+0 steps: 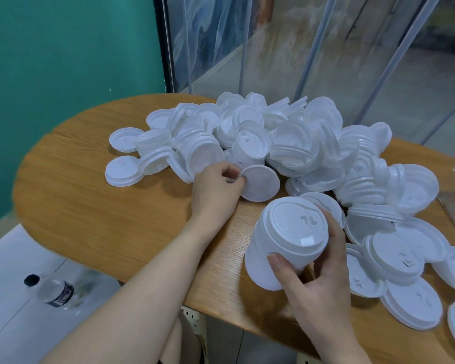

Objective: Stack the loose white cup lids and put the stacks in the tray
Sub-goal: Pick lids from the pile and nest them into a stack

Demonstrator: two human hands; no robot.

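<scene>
wooden table (95, 206), teal wall behind. left hand (216, 190) pinches single lid (260, 183) at edge of loose pile (286, 143). right hand (315, 277) clasps growing stack (281, 243), tilted. stacking step underway; next: seat lid squarely on stack. tray not clearly seen.

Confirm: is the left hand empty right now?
No. The left hand pinches the rim of a single lid at the pile's near edge, while the right hand holds a stack.
</scene>
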